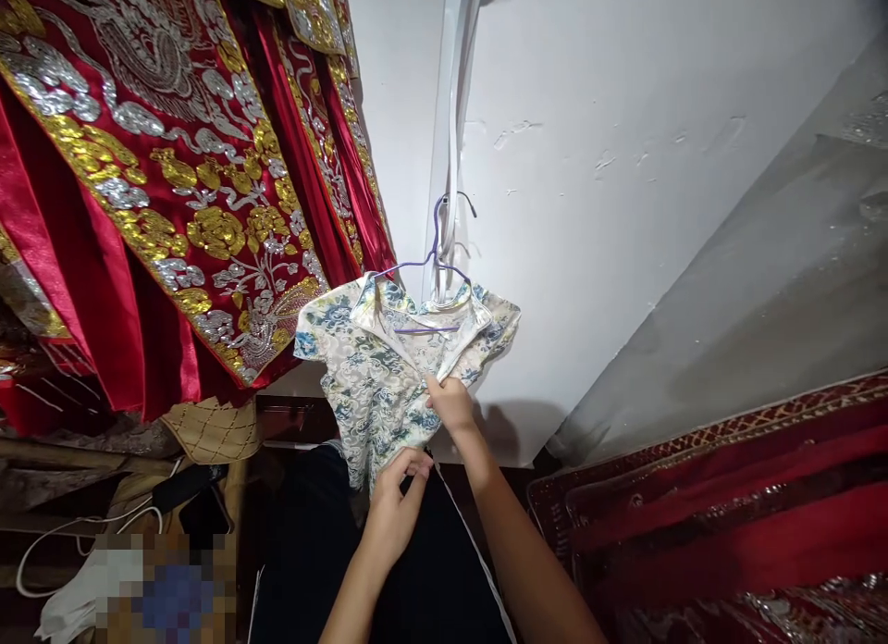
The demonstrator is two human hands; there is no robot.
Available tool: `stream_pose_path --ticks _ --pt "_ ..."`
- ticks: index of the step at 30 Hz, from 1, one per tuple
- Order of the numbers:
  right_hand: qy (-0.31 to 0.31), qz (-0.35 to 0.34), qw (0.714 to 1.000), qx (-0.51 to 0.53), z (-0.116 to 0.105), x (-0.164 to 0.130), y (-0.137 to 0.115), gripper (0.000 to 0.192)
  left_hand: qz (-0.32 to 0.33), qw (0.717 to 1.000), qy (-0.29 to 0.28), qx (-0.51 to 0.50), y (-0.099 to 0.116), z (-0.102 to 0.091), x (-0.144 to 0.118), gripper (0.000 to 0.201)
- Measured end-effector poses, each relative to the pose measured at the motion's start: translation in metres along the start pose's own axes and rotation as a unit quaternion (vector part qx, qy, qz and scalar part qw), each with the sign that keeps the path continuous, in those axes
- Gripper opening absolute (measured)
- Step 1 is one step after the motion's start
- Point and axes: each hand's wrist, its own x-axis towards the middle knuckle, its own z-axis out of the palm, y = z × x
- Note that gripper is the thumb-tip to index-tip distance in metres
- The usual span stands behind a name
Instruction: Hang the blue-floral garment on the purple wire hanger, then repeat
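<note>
Evidently soft and light, the small cream short-sleeved dress with blue floral print (378, 366) hung limp on a thin purple wire hanger (423, 265), just right of the red robes embroidered in gold and silver (173, 191). The left hand (395, 505) pinched its lower front edge; the right hand (450, 403) gripped the placket below the collar, probably the firmest hold.

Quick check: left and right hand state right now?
Left hand: closed, pinching the floral dress at its lower front edge.
Right hand: closed, gripping the floral dress higher up near the placket.
</note>
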Motion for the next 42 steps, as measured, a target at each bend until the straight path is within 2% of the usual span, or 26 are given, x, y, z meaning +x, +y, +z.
stream_pose_path --ticks 3,6,8,10,12,15,19,22,26,30,34,38,40,42 --pt "-0.049 0.005 0.998 0.033 -0.006 -0.015 0.01 0.04 0.018 0.998 0.065 0.019 -0.001 -0.003 0.015 0.019" --pt "-0.11 -0.002 0.991 0.08 -0.014 -0.04 0.018 0.035 0.028 0.993 0.105 0.037 -0.002 -0.005 0.032 0.029" --pt "-0.144 -0.011 0.984 0.106 -0.021 -0.057 0.022 0.034 0.044 0.994 0.085 0.045 -0.001 -0.005 0.04 0.028" --pt "-0.163 -0.021 0.978 0.126 -0.029 -0.071 0.024 0.035 0.068 0.996 0.045 0.044 0.0 -0.002 0.042 0.016" --pt "-0.16 -0.027 0.976 0.145 -0.036 -0.08 0.026 0.038 0.084 0.996 0.017 0.04 0.003 0.002 0.04 0.009" --pt "-0.127 -0.028 0.976 0.173 -0.038 -0.09 0.029 0.047 0.083 0.996 0.014 0.039 0.008 0.01 0.032 0.011" --pt "-0.077 -0.056 0.967 0.235 -0.024 -0.105 0.032 0.048 0.079 0.996 0.026 0.03 0.007 0.019 0.02 0.011" --pt "-0.066 -0.083 0.961 0.257 -0.012 -0.116 0.034 0.046 0.066 0.997 0.027 0.019 0.001 0.022 0.013 0.009" --pt "-0.076 -0.103 0.97 0.204 -0.01 -0.119 0.033 0.042 0.047 0.998 0.03 -0.008 -0.003 0.018 0.009 0.01" --pt "-0.081 -0.111 0.977 0.164 -0.013 -0.118 0.029 0.037 0.055 0.998 0.032 -0.014 -0.002 0.014 0.009 0.01" --pt "-0.129 -0.068 0.972 0.185 -0.019 -0.121 0.026 0.038 0.054 0.998 0.027 0.003 -0.003 0.012 0.007 0.007" --pt "-0.213 0.002 0.945 0.247 -0.038 -0.115 0.014 0.035 0.049 0.998 0.026 0.025 -0.004 0.009 0.007 0.006" --pt "-0.211 0.004 0.943 0.258 -0.052 -0.105 -0.001 0.034 0.051 0.998 0.019 0.023 -0.001 0.01 0.008 0.005" --pt "-0.182 -0.024 0.947 0.264 -0.068 -0.09 -0.024 0.033 0.053 0.998 0.01 0.016 0.004 0.015 0.009 0.004"
